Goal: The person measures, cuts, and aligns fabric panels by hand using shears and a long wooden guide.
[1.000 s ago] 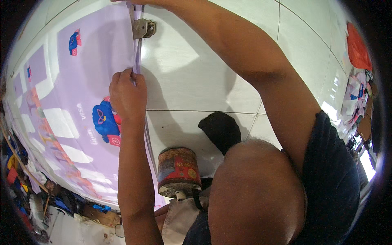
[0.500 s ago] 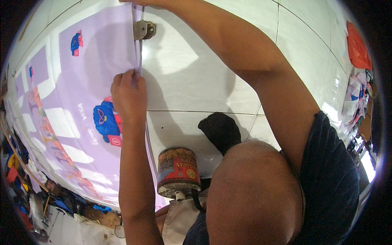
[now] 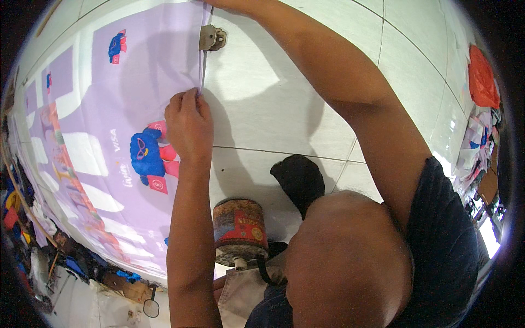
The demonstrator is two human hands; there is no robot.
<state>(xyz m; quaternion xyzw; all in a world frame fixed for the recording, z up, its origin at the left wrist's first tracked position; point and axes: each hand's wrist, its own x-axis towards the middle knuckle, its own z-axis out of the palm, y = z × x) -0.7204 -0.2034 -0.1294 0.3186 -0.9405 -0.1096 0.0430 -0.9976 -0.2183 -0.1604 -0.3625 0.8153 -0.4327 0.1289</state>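
Observation:
A wide lilac printed cloth (image 3: 158,71), with blue and pink cartoon figures and an orange band, lies over the floor on the left. My left hand (image 3: 188,123) is closed at its right edge, thumb and fingers pinching the layered border. Farther up, a metal clip (image 3: 212,38) is clamped onto that same edge. Beyond the clip, my right hand (image 3: 216,2) reaches to the cloth's far end. The top of the picture cuts it off, so its fingers are hidden.
By my left forearm stands a rusty red can (image 3: 239,227). My foot in a black sock (image 3: 299,177) rests on the white tiles (image 3: 257,126). A red plastic bag (image 3: 483,76) and scraps (image 3: 476,139) lie far right; mixed clutter (image 3: 49,240) lines the lower left.
The cloth, clip and both hands sit slightly farther right in the picture, as the view has shifted. My left hand stays closed on the cloth's edge.

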